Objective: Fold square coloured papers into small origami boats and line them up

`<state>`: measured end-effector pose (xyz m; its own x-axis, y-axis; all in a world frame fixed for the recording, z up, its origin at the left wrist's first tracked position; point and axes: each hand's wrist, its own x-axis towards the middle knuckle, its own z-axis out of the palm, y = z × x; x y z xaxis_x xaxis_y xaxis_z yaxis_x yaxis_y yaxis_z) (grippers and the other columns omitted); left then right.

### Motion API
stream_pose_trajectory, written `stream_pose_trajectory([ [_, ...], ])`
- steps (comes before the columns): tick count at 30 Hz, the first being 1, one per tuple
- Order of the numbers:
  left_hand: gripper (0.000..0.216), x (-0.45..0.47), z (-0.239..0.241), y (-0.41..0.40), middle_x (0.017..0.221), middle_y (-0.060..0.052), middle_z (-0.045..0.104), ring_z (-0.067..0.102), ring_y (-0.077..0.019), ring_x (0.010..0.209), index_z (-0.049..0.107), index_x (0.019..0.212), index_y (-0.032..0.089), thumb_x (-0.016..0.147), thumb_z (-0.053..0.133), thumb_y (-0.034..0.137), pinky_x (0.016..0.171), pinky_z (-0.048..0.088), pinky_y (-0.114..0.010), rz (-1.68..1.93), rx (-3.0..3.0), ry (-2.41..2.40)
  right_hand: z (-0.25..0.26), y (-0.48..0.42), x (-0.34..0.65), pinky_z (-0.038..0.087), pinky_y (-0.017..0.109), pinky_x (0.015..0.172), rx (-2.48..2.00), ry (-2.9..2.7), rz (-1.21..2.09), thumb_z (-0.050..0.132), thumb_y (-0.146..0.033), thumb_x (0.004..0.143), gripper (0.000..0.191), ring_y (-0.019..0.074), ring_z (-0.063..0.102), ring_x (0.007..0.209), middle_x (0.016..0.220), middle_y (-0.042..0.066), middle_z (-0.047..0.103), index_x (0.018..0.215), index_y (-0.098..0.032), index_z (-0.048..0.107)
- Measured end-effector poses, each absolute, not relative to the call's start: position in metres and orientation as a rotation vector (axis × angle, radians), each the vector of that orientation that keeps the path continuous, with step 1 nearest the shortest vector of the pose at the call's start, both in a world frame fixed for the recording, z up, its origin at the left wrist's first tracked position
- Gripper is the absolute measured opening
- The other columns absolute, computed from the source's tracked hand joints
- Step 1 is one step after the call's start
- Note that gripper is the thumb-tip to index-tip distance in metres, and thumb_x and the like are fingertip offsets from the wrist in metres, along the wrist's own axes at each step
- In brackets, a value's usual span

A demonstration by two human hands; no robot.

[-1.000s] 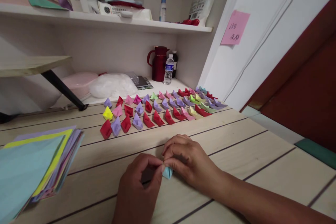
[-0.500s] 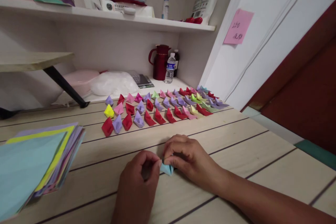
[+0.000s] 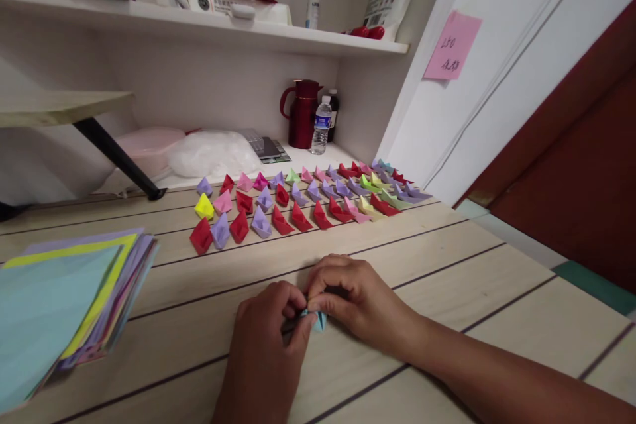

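Note:
A small folded piece of light blue paper (image 3: 320, 322) is pinched between my two hands just above the striped wooden tabletop (image 3: 447, 291). My left hand (image 3: 273, 324) grips its near left side, with thumb and fingers drawn together. From the right, my right hand (image 3: 348, 291) pinches its upper edge between thumb and curled fingers. Much of the paper is hidden by the fingers. Beyond the hands stand rows of folded paper boats, among them a red boat (image 3: 201, 236), a purple boat (image 3: 261, 222) and a yellow boat (image 3: 204, 206).
A stack of coloured paper sheets (image 3: 54, 318) lies at the left, light blue on top. Behind the boats are a plastic bag (image 3: 213, 154), a dark red jug (image 3: 303, 116) and a water bottle (image 3: 322, 127). A black-legged riser (image 3: 64, 109) stands at back left.
My left thumb and fingers have shifted right and over the blue paper, covering more of it. My right hand keeps its pinch nearly in place. The view has shifted slightly.

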<state>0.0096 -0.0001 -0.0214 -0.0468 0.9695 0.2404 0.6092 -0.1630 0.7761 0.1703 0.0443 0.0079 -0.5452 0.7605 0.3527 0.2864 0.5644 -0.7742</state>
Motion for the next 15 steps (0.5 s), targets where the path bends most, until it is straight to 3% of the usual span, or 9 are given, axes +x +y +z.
stream_pose_trajectory([
  [15, 0.01, 0.0116, -0.0194, -0.0004, 0.054, 0.006, 0.052, 0.051, -0.0131, 0.05, 0.049, 0.067, 0.025, 0.075, 0.05, 0.02, 0.05, 0.037, -0.023, 1.054, 1.847, 1.74, 0.0073, 0.049, 0.1751, 0.047, 0.026, 0.068, -0.851, -1.984, 1.188, 0.065, -0.037, 0.089, 0.027, 0.0153, 0.06, 0.072, 0.076, 0.004, 0.066, 0.074, -0.015, 0.07],
])
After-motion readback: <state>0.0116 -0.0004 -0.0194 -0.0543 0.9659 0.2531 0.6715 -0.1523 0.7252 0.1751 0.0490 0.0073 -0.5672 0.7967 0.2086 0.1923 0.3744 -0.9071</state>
